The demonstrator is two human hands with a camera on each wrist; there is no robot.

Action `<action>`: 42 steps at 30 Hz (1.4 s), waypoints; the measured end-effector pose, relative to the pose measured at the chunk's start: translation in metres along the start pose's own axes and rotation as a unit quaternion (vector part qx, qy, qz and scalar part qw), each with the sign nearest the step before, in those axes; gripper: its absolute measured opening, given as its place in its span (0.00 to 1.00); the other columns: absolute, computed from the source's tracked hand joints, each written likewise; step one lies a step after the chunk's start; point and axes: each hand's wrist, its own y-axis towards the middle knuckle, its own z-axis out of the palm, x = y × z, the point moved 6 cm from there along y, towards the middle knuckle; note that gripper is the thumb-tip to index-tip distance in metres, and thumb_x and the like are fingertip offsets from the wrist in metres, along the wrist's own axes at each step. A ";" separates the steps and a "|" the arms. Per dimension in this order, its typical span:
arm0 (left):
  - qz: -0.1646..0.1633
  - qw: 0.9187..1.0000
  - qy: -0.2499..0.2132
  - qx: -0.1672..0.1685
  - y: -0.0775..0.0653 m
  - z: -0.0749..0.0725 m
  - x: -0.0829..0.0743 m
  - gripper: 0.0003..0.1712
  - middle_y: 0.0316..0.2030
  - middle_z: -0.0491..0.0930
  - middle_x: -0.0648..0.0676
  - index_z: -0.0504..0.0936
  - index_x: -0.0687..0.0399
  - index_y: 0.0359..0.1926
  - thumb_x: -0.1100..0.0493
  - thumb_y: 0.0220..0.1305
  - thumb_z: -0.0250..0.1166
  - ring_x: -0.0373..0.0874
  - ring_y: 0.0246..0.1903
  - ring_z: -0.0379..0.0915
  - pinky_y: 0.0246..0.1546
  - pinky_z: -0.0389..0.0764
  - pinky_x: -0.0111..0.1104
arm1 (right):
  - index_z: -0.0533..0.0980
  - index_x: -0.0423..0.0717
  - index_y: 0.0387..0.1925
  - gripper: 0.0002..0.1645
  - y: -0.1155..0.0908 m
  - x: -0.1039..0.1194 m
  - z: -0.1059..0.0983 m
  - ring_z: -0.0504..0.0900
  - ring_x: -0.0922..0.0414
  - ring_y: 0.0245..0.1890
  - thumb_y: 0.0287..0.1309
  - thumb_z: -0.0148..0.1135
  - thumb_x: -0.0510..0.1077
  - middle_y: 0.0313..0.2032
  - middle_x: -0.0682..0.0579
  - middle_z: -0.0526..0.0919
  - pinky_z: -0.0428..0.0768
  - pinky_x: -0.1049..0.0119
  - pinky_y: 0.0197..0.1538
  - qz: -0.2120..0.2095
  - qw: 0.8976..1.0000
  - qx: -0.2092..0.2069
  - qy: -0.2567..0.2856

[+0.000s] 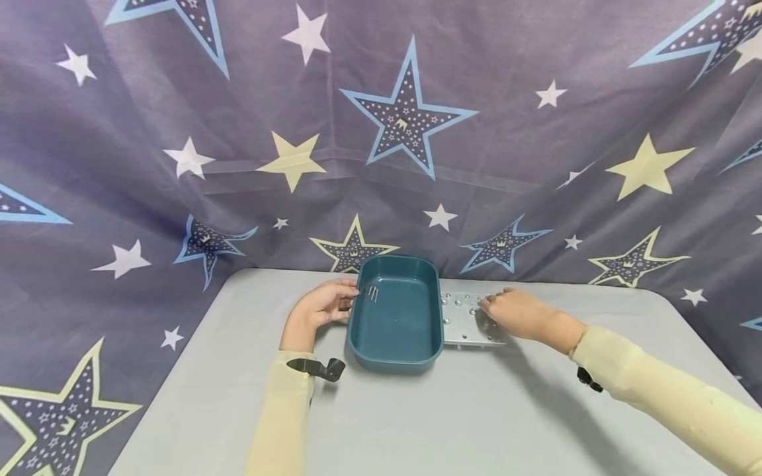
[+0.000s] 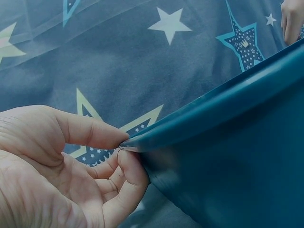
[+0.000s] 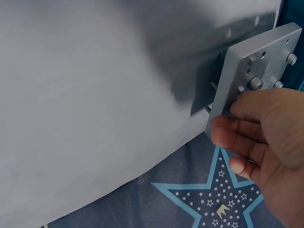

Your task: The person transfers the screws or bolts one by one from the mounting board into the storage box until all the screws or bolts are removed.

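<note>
My left hand pinches the left rim of a teal tray between thumb and fingers; the left wrist view shows this grip on the rim closely. Several thin metal pins or screws lie inside the tray near that hand. To its right is a silver metal plate with holes and several screws standing in it. My right hand is at the plate's far right part. In the right wrist view its curled fingers touch the plate beside screw heads; whatever lies between the fingertips is hidden.
A pale grey table carries the tray and plate. Behind its far edge hangs a dark star-patterned cloth. The tray's right wall stands against the plate's left side. Screw ends stick out beneath the plate. Black straps sit on the wrists.
</note>
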 end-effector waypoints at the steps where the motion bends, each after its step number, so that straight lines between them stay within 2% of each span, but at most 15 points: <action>1: 0.000 1.000 0.002 -0.001 0.000 0.000 0.000 0.08 0.27 0.79 0.45 0.70 0.59 0.49 0.69 0.72 0.51 0.36 0.27 0.75 0.31 0.79 0.28 | 0.80 0.40 0.36 0.12 0.000 0.000 0.000 0.85 0.52 0.32 0.47 0.70 0.29 0.30 0.48 0.85 0.84 0.57 0.42 0.001 1.000 0.000 -0.001; 11: -0.005 1.000 0.006 0.001 0.004 0.003 0.004 0.08 0.26 0.78 0.45 0.71 0.58 0.48 0.69 0.72 0.51 0.36 0.27 0.74 0.34 0.78 0.30 | 0.77 0.42 0.32 0.10 -0.007 0.004 0.004 0.83 0.54 0.29 0.49 0.71 0.35 0.26 0.50 0.83 0.83 0.60 0.38 0.000 0.999 -0.035 -0.009; 16: -0.001 1.000 0.013 0.004 0.006 0.003 0.006 0.07 0.26 0.78 0.45 0.72 0.57 0.47 0.69 0.72 0.52 0.36 0.28 0.74 0.34 0.79 0.29 | 0.77 0.43 0.32 0.10 -0.010 0.002 0.006 0.82 0.54 0.28 0.47 0.71 0.36 0.25 0.50 0.82 0.82 0.60 0.37 0.007 0.999 -0.042 -0.009; 21: 0.005 1.000 0.014 0.004 0.005 0.003 0.004 0.09 0.27 0.78 0.45 0.71 0.59 0.50 0.68 0.72 0.52 0.36 0.28 0.74 0.34 0.79 0.29 | 0.78 0.43 0.33 0.09 -0.011 -0.002 0.007 0.82 0.55 0.27 0.49 0.70 0.37 0.26 0.50 0.83 0.82 0.61 0.36 0.016 0.998 -0.052 -0.010; 30: -0.008 1.000 0.003 0.007 0.004 0.006 0.011 0.10 0.28 0.78 0.46 0.71 0.60 0.51 0.69 0.71 0.52 0.36 0.28 0.75 0.34 0.79 0.29 | 0.79 0.43 0.36 0.07 -0.019 0.001 0.013 0.84 0.54 0.30 0.55 0.67 0.38 0.28 0.50 0.84 0.84 0.59 0.39 0.022 0.999 -0.037 0.025; 35: 0.001 1.000 0.005 0.009 0.003 0.005 0.009 0.08 0.28 0.79 0.45 0.72 0.59 0.49 0.68 0.71 0.52 0.36 0.29 0.75 0.34 0.79 0.29 | 0.79 0.43 0.36 0.08 -0.016 -0.001 0.011 0.83 0.54 0.28 0.54 0.68 0.38 0.27 0.50 0.84 0.82 0.59 0.37 0.017 0.998 -0.057 0.020; 42: 0.006 1.000 0.003 0.006 -0.001 0.001 0.003 0.07 0.29 0.79 0.45 0.72 0.57 0.48 0.68 0.72 0.52 0.36 0.29 0.75 0.34 0.80 0.29 | 0.77 0.45 0.35 0.08 -0.008 -0.007 0.005 0.81 0.55 0.26 0.52 0.68 0.38 0.26 0.52 0.82 0.82 0.59 0.37 0.006 0.998 -0.061 0.020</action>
